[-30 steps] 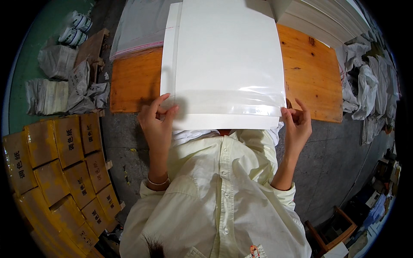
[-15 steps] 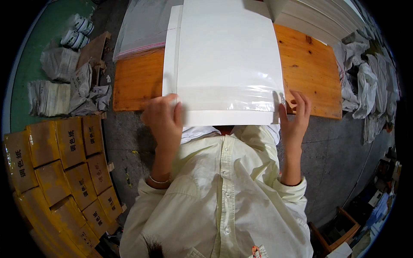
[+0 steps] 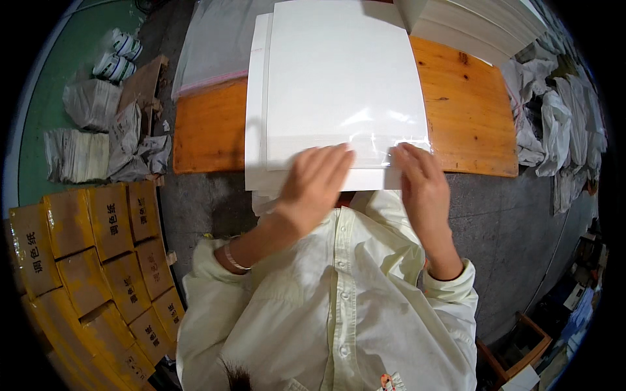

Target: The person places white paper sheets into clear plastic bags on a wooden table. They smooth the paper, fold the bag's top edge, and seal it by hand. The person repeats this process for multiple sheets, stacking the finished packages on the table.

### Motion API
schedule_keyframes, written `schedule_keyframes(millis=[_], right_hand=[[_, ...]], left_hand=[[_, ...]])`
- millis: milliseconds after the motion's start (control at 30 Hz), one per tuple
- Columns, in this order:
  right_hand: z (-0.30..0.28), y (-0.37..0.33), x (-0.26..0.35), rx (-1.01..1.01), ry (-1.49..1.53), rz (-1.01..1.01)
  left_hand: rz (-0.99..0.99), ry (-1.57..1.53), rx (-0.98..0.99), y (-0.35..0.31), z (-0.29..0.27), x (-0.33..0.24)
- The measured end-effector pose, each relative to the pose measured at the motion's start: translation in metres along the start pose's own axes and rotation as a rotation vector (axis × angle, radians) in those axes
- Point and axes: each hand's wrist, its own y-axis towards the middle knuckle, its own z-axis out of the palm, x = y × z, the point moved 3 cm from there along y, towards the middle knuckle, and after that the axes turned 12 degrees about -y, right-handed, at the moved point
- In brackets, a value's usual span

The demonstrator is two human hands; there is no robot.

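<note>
A stack of white paper (image 3: 345,78) in a clear plastic sleeve lies on the bench in front of me. Beneath it is a larger white sheet or board (image 3: 255,143), showing along the left and near edges. My left hand (image 3: 314,189) lies over the near edge, its fingers stretched out together on the glossy plastic. Close to the near right corner is my right hand (image 3: 425,189), fingers extended and slightly blurred, touching the sleeve's end. Neither hand grips anything visible. The plastic catches bright reflections just beyond my fingertips.
The wooden bench (image 3: 212,127) shows on both sides of the stack. Flat clear plastic bags (image 3: 215,45) lie at its far left, and a tall pile of white sheets (image 3: 469,26) stands far right. Taped cartons (image 3: 107,260) are stacked left; crumpled plastic (image 3: 557,124) hangs at right.
My left hand has moved right, from the near left corner onto the middle of the near edge. My right hand has come inward onto the near right corner. The sleeved stack sits slightly more askew.
</note>
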Motion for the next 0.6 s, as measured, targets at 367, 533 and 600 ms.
schedule_keyframes(millis=[367,533,600], right_hand=[[0.026,-0.014,-0.032,0.148,-0.110,0.103],[0.024,-0.016,-0.034,0.186,-0.174,0.094],[0.022,-0.017,-0.035,0.185,-0.214,0.105]], left_hand=[[-0.284,-0.053,-0.007,-0.014,-0.002,0.022],[-0.311,-0.054,-0.067,-0.027,-0.011,0.029],[-0.379,-0.039,-0.120,-0.034,-0.013,0.037]])
